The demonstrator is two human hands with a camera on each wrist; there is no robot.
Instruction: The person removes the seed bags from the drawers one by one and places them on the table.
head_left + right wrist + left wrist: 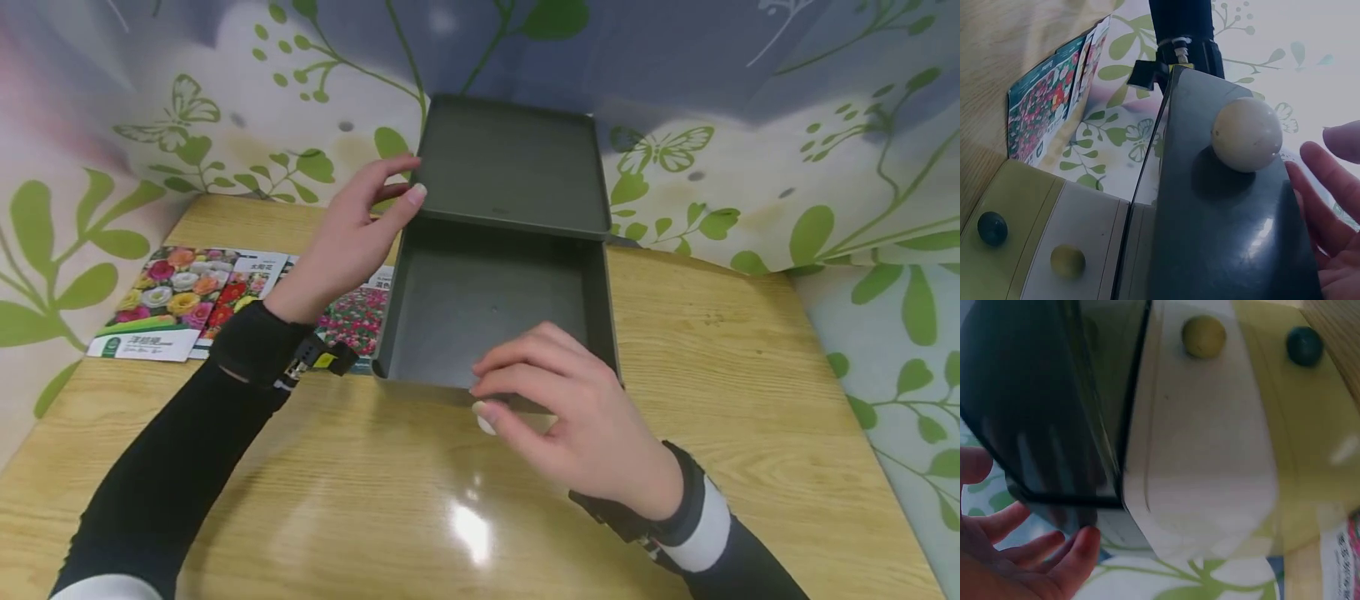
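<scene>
A small chest of drawers has its dark green top drawer point(480, 283) pulled out, with nothing visible on the part of its floor that shows. Along the left edge of the chest's green top point(517, 167) is my left hand point(360, 221), thumb and fingers spread against it. My right hand point(577, 400) hovers over the drawer's front edge, fingers loosely bent. Beside its thumb shows a white round knob point(1247, 134). In the right wrist view the fingertips are apart from that knob. Lower drawers show a yellow knob point(1204, 336) and a teal knob point(1304, 345).
Flower seed packets point(168, 304) lie on the wooden table point(720, 392) left of the chest, partly behind my left wrist. A leaf-patterned cloth or wall covering point(750, 125) rises behind the chest. Bare wood extends to its right and front.
</scene>
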